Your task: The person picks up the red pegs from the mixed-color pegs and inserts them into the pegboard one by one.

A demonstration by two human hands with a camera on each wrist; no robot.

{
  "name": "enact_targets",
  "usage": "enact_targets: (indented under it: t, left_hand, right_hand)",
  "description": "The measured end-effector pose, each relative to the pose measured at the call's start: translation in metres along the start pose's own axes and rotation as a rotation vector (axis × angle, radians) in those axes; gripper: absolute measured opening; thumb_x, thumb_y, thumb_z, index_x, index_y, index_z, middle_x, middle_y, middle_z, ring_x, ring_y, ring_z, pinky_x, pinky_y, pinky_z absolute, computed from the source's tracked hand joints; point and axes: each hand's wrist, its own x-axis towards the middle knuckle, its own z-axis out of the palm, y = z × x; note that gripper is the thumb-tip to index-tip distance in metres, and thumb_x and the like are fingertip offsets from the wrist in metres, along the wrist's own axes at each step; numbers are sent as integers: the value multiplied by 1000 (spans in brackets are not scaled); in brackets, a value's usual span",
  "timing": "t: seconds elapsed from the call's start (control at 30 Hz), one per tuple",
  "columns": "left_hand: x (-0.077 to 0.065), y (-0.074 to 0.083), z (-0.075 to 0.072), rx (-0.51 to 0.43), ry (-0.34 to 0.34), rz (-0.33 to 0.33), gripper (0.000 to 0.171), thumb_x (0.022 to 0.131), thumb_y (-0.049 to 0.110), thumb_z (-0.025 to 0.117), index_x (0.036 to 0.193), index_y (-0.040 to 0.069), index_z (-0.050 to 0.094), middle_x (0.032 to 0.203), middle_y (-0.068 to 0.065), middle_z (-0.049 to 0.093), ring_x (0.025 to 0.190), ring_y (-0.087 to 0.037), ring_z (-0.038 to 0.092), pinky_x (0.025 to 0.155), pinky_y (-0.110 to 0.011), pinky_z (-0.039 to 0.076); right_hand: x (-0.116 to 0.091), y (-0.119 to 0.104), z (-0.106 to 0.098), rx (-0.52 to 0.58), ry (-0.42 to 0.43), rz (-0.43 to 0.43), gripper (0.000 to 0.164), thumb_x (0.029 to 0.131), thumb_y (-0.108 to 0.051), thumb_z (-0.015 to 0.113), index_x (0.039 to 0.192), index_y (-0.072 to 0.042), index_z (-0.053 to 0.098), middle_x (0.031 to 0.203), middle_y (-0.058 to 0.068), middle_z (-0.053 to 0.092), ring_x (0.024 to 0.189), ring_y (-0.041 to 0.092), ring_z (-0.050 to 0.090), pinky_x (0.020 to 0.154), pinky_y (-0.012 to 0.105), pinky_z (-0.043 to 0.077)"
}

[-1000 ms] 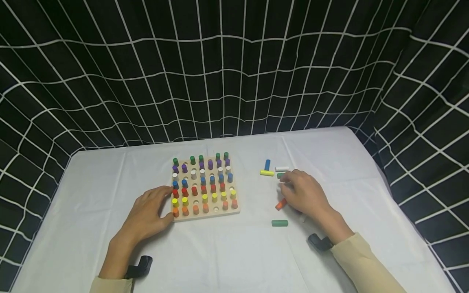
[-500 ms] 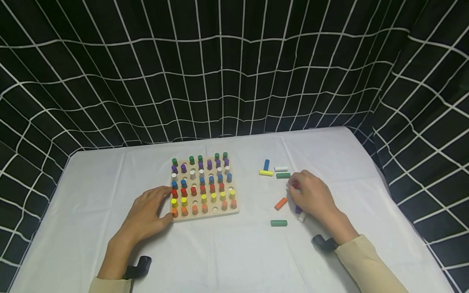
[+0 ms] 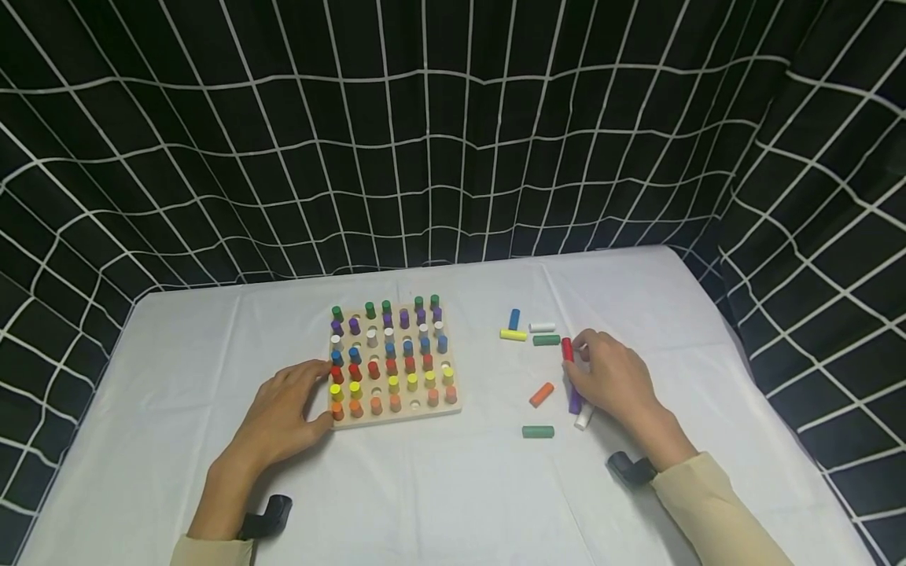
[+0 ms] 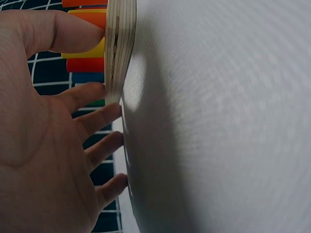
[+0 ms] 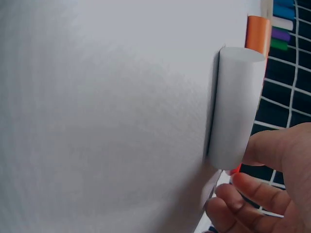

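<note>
A wooden pegboard (image 3: 425, 412) with rows of coloured pegs lies left of centre in the head view. My left hand (image 3: 286, 413) rests against its left side. In the left wrist view, the thumb (image 4: 80, 34) touches the board edge (image 4: 120, 46), with the fingers spread along it. My right hand (image 3: 612, 377) is among the loose pegs and pinches a red peg (image 3: 568, 349) between thumb and index finger. Beneath that hand lie a purple peg (image 3: 575, 399) and a white peg (image 3: 583, 417), both partly covered. The right wrist view shows this white peg (image 5: 238, 107) close up.
Loose on the white cloth (image 3: 453, 495) are an orange peg (image 3: 541, 395), two green pegs, one near (image 3: 538, 431) and one farther (image 3: 546, 340), another white peg (image 3: 542, 327), a yellow peg (image 3: 513, 335) and a blue peg (image 3: 514, 319). A dark grid curtain (image 3: 396, 157) hangs behind.
My right hand has drawn back to the right, uncovering the farther green peg, the orange peg and the purple peg. The red peg now shows at its fingertips. My left hand stays put.
</note>
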Motion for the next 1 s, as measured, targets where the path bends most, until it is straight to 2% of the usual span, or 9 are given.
enact_targets:
  t: [0.27, 0.67, 0.8, 1.0]
  left_hand:
    - [0, -1, 1, 3, 2, 9, 70, 86, 32, 69, 151, 11, 54, 159, -14, 53, 150, -42, 44, 124, -71, 34]
    - [1, -2, 0, 1, 1, 8, 70, 86, 32, 69, 151, 12, 54, 160, -14, 53, 150, -42, 44, 124, -71, 34]
    - [1, -1, 0, 1, 0, 6, 70, 86, 31, 69, 151, 11, 54, 159, -14, 53, 150, -42, 44, 124, -71, 34]
    - [1, -2, 2, -5, 0, -2, 72, 86, 31, 69, 153, 10, 53, 160, -15, 53, 151, -42, 43, 125, -71, 33]
  right_hand:
    - [1, -1, 0, -23, -20, 30, 38, 94, -29, 75, 117, 2, 73, 107, 24, 76, 90, 35, 71, 77, 51, 60]
    - [1, 3, -7, -16, -16, 39, 29, 94, -25, 71, 105, 1, 76, 104, 25, 77, 89, 38, 71, 75, 53, 59]
    - [0, 3, -9, -14, 11, 36, 27, 94, -24, 70, 104, 0, 76, 102, 23, 78, 86, 37, 72, 72, 51, 57]
    - [1, 0, -12, -20, 109, -19, 22, 92, -21, 71, 99, -1, 76, 93, 19, 79, 74, 32, 69, 62, 45, 53]
